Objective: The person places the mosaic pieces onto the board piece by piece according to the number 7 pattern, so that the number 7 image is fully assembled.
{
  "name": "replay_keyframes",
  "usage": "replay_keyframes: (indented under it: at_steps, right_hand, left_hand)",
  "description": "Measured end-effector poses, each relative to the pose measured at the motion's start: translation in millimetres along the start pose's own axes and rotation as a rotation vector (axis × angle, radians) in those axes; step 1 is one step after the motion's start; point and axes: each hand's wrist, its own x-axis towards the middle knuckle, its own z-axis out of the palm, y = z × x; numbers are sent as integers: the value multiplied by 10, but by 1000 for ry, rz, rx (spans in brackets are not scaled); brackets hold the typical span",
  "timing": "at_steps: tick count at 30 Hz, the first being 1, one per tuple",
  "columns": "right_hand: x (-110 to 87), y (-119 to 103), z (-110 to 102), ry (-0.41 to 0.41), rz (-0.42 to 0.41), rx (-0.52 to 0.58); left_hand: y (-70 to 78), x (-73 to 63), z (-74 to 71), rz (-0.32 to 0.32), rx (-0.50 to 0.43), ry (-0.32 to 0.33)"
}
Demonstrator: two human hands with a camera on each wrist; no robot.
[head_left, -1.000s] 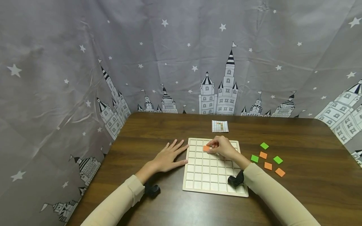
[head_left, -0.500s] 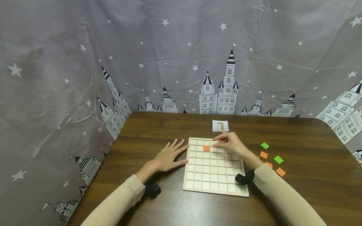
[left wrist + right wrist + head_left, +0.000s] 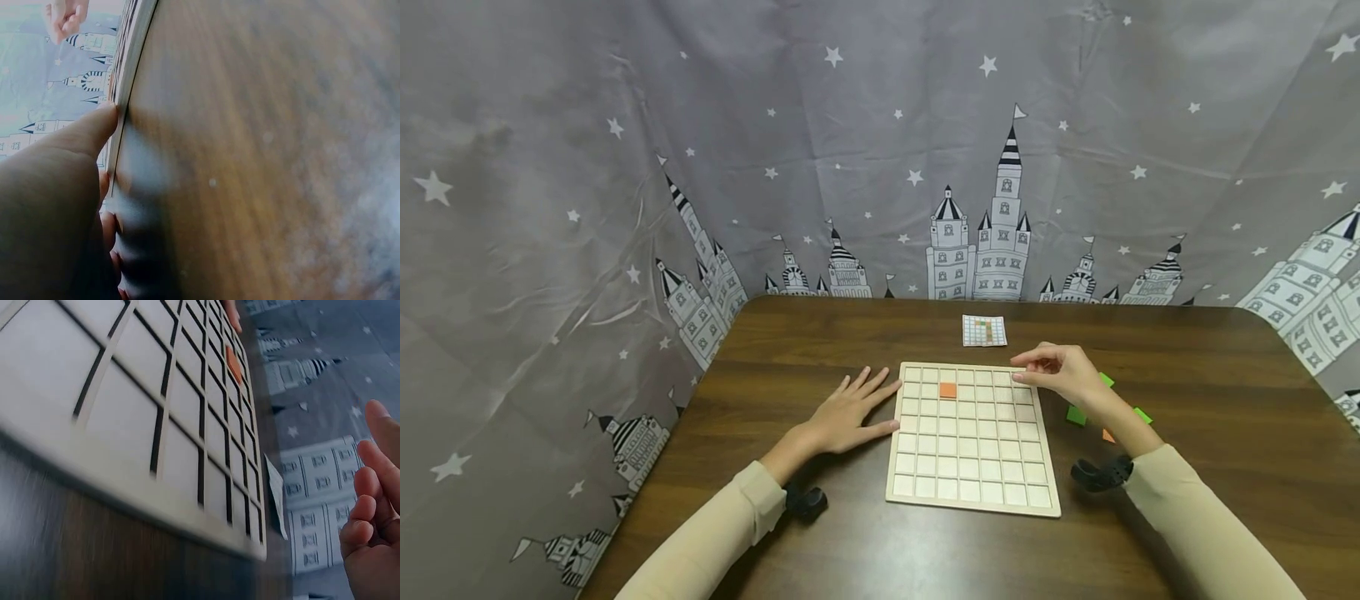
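Matt wooden board (image 3: 967, 429) (glossy table (image 3: 820, 333))

Board (image 3: 967, 451) on table (image 3: 842, 533); one tile (image 3: 948, 391) in it; card (image 3: 984, 331) behind; loose tiles (image 3: 1077, 416) right.

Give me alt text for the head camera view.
A person's left hand touches the left edge of a gridded board holding one orange tile, while the right hand hovers near its far right corner. Green and orange tiles lie right of it and a small card beyond it on a wooden table.

Left sleeve (image 3: 700, 529) and right sleeve (image 3: 1210, 521): long, plain cream, creased toward the ends; left wrist camera (image 3: 808, 505) and right wrist camera (image 3: 1101, 476): black, rounded.
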Motion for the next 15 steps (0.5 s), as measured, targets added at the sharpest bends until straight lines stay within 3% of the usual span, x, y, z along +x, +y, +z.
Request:
replay_keyframes:
  at_steps: [8,15]
  right_hand:
    - [-306,69,-278,63,-3,-86]
    - [-570,219,-454,105,46,-145]
  left_hand:
    - [5,3,-2,-14,-8,-14]
    - [4,0,-2,0,-4,-8]
